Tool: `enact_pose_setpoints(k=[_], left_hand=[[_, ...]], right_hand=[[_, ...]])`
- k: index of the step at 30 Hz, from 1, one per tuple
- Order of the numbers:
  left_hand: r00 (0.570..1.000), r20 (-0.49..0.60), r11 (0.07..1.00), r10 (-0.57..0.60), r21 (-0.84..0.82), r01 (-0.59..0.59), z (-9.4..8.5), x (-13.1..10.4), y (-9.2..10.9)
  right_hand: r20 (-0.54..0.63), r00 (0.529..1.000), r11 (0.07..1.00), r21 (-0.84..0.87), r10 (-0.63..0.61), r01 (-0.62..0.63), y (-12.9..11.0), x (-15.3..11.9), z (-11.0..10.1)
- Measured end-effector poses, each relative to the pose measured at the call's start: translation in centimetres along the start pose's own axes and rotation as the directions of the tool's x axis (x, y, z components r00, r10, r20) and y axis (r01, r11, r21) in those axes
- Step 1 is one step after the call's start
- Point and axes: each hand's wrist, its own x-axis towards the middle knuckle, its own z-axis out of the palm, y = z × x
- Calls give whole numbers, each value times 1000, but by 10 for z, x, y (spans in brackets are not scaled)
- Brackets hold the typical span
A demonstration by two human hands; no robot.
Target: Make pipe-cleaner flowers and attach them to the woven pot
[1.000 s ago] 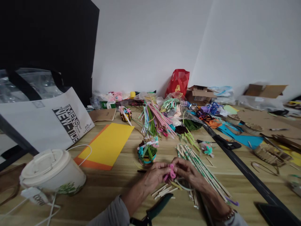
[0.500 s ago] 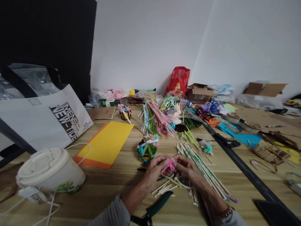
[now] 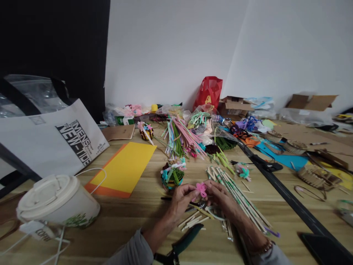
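Observation:
A small pink flower shape [image 3: 201, 189], looped from fuzzy stem, is pinched between both hands above the wooden table. My left hand [image 3: 181, 200] grips its left side with thumb and fingers. On the other side, my right hand [image 3: 220, 195] holds its right edge. Just behind my left hand stands a small round basket [image 3: 172, 176] wound in green, blue and pink stems. Short wooden sticks [image 3: 191, 221] and green-handled pliers [image 3: 187, 239] lie below the hands. Patterned long sticks [image 3: 239, 198] lie beside my right hand.
Colourful fuzzy stems [image 3: 183, 138] are heaped at the back, before a red bag [image 3: 209, 92]. Yellow paper [image 3: 127, 165] and a white cup [image 3: 59, 200] are at left. A black paper cutter bar [image 3: 286, 197] crosses the right side, with woven pieces [image 3: 317, 176] beyond.
The pink piece has turned, and its petal loops now face the camera more openly. Both hands have shifted slightly around it and still hold it.

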Motion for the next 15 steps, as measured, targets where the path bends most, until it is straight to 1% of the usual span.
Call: enact_pose_setpoints(k=[3, 5, 8, 12, 15], left_hand=[[1000, 23, 1000, -12, -26, 12, 1, -1, 1], [1000, 31, 1000, 4, -13, -3, 2, -1, 2], [999, 19, 996, 44, 73, -46, 2, -1, 3], [994, -34, 972, 105, 213, -95, 0, -1, 3], [995, -51, 975, 91, 206, -79, 0, -2, 0]], right_hand=[[14, 1000, 999, -47, -4, 5, -4, -2, 2], [12, 1000, 996, -84, -9, 10, -8, -4, 4], [-8, 1000, 994, -110, -27, 26, -11, -5, 6], [-11, 999, 992, -115, -53, 51, -9, -4, 5], [-17, 998, 992, -106, -68, 66, -7, -3, 4]])
